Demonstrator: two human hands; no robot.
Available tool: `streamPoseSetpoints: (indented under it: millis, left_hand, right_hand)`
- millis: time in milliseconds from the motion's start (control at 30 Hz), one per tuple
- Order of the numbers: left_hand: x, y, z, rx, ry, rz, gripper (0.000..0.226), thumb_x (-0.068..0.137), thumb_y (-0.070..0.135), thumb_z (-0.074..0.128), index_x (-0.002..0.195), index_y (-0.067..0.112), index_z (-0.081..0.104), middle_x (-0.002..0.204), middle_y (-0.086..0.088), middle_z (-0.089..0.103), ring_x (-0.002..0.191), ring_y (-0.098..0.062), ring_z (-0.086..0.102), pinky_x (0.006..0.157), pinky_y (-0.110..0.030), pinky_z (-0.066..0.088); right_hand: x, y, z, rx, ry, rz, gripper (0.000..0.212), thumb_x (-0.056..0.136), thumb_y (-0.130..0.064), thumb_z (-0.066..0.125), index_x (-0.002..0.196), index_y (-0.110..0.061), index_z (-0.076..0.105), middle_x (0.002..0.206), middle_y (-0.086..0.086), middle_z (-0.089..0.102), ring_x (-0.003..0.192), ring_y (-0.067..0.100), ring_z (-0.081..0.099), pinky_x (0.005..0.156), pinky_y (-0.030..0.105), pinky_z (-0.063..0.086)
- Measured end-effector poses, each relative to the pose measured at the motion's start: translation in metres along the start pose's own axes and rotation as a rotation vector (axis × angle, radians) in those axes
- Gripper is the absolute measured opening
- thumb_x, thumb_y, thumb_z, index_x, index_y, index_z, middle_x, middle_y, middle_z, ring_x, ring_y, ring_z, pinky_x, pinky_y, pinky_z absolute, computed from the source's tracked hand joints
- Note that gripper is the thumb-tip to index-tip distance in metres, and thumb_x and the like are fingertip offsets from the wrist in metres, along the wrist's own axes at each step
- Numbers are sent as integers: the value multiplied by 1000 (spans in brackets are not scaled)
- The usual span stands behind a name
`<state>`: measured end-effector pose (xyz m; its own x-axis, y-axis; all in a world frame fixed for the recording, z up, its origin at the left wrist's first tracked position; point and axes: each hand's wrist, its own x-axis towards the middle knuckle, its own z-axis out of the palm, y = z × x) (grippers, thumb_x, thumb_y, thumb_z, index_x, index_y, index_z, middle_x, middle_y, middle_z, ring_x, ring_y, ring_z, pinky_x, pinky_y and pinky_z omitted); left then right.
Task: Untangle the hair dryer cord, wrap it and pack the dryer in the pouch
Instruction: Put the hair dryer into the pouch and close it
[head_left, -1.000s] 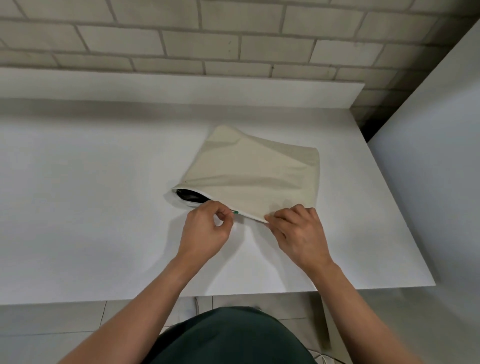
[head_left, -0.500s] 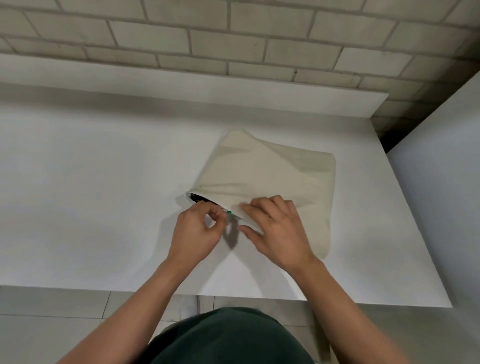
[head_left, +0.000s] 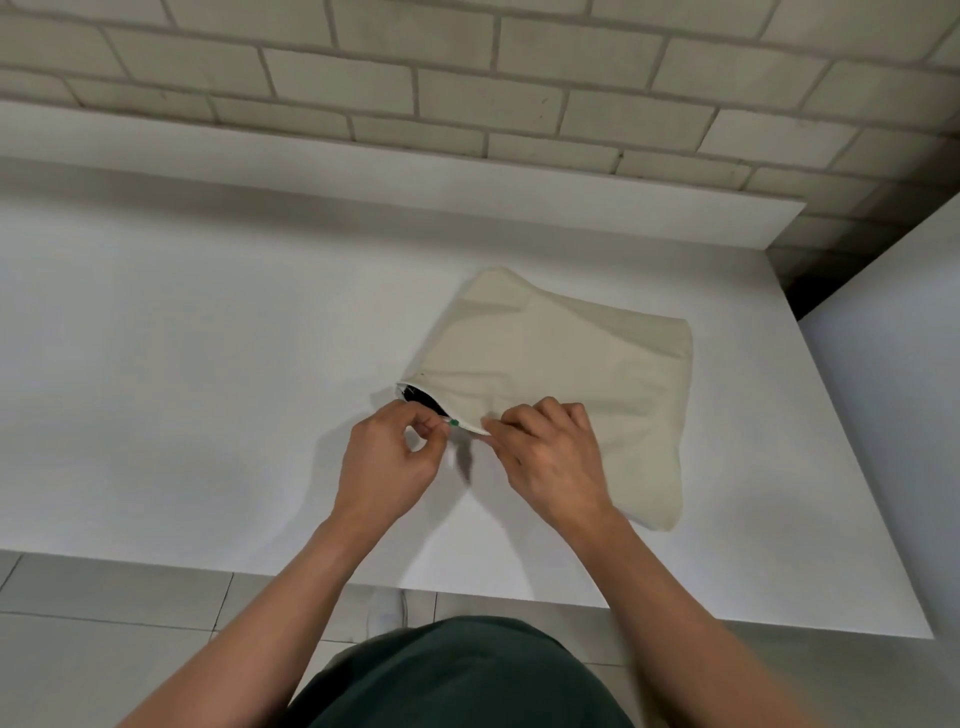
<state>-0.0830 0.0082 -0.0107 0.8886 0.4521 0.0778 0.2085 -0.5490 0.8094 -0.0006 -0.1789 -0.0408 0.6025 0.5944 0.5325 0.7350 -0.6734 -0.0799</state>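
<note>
A wall of pale grey brick (head_left: 467, 78) runs along the far side of the scene, and below it a white table (head_left: 208, 338) fills most of the view, with a raised white ledge (head_left: 363, 176) at its back edge and a white panel (head_left: 893, 322) standing at its right end. On the table, right of centre, lies the cream fabric pouch (head_left: 561, 353), set at a slant with its closed corners pointing away and to the right; it looks bulged, and its mouth faces the near left. That mouth is partly parted at its left end, where something black (head_left: 422, 401) shows inside; whether this is the dryer or its cord cannot be told. The left hand (head_left: 387, 462) sits just beside the open end of the mouth, its thumb and forefinger pinched together on a small green zipper pull (head_left: 454, 422), the other fingers curled in. The right hand (head_left: 550, 457) rests on the pouch's near edge just to the right of the pull, fingers bent and pressing down on the fabric beside the zipper line, so the two hands nearly meet at the pouch's mouth. Both bare forearms reach in from the bottom of the view over a dark green garment (head_left: 467, 675). Below the table's near edge, light grey floor tiles (head_left: 104, 623) are visible.
</note>
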Motion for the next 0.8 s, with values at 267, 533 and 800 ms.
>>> streamPoseSetpoints:
  millis: [267, 533, 800]
  left_hand:
    - [12, -23, -33, 29, 85, -80, 14, 90, 13, 72, 79, 23, 72, 85, 18, 69, 87, 19, 58, 69, 1, 38]
    - [17, -35, -41, -38, 59, -109, 20, 90, 12, 73, 78, 28, 70, 84, 15, 71, 86, 8, 65, 77, -6, 47]
    - [21, -30, -47, -237, -110, 129, 6, 102, 13, 61, 99, 18, 61, 140, 18, 60, 123, -6, 62, 99, -31, 51]
  right_hand:
    - [-10, 4, -1, 16, 9, -5, 13, 95, -28, 69, 102, -28, 80, 90, -12, 70, 77, 20, 57, 70, 34, 36]
    - [-36, 25, -6, -29, -23, 30, 40, 78, 3, 80, 110, -22, 78, 102, -6, 73, 83, 21, 62, 73, 36, 41]
    - [-94, 80, -48, -28, -134, 332, 29, 78, -5, 82, 103, -17, 78, 110, 1, 71, 97, 28, 63, 83, 41, 45]
